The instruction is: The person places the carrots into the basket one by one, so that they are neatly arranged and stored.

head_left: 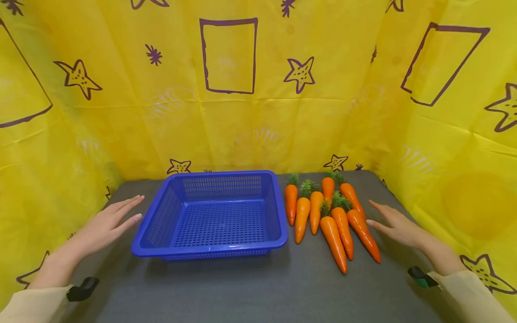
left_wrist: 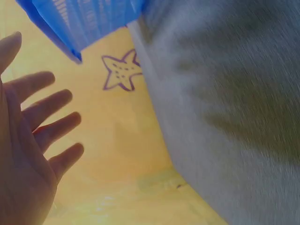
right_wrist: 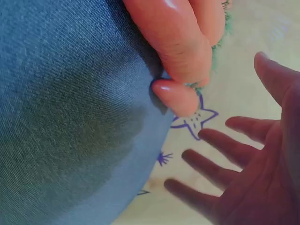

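Here, the left grip and the right grip are both released and outstretched. A blue mesh basket stands on the gray counter, just right of the left grip. Orange carrots lie clustered right of the basket, just left of the right grip, their green tops toward the far side.

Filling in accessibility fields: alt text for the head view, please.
A blue basket stands on a grey table, with eight orange carrots lying to its right. A person's left hand is beside the basket, right hand beside the carrots, both holding nothing. Patterned yellow cloth hangs behind.
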`<state>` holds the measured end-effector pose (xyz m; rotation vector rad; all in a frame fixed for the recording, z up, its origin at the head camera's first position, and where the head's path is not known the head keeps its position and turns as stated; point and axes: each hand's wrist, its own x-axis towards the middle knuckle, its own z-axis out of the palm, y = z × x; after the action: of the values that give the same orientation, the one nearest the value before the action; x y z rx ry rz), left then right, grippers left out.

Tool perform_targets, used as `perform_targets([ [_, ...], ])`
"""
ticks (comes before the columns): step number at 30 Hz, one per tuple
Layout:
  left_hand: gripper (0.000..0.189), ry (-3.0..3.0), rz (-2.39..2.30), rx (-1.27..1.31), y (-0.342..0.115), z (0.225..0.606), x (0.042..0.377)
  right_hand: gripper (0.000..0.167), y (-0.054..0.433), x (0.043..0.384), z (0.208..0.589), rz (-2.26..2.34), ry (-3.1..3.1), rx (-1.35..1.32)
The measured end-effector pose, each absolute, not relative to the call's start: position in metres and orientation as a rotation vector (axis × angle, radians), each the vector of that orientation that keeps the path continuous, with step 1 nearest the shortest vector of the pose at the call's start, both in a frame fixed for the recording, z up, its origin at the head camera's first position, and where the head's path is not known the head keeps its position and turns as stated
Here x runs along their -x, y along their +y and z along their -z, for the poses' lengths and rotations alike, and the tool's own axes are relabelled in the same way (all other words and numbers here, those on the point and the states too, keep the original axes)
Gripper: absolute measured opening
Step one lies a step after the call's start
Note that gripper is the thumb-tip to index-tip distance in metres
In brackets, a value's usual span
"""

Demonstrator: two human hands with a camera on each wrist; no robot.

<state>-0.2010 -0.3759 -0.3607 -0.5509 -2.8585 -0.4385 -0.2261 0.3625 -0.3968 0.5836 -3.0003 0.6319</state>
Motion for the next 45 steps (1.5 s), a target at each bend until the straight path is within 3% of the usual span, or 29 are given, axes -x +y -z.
perform_targets([
  [11, 0.059, -2.854, 0.633, 0.499, -0.351, 0.357, 0.203, 0.051, 0.359, 0.219, 0.407, -0.927, -2.87, -0.531],
  [29, 0.063, -2.883, 0.928, 0.321, -0.354, 0.363, 0.208, 0.056, 0.362, 0.219, 0.417, -1.469, -2.932, -0.408],
  [45, 0.063, -2.89, 1.149, 0.225, -0.357, 0.369, 0.213, 0.058, 0.362, 0.226, 0.424, -1.542, -3.034, -0.367],
])
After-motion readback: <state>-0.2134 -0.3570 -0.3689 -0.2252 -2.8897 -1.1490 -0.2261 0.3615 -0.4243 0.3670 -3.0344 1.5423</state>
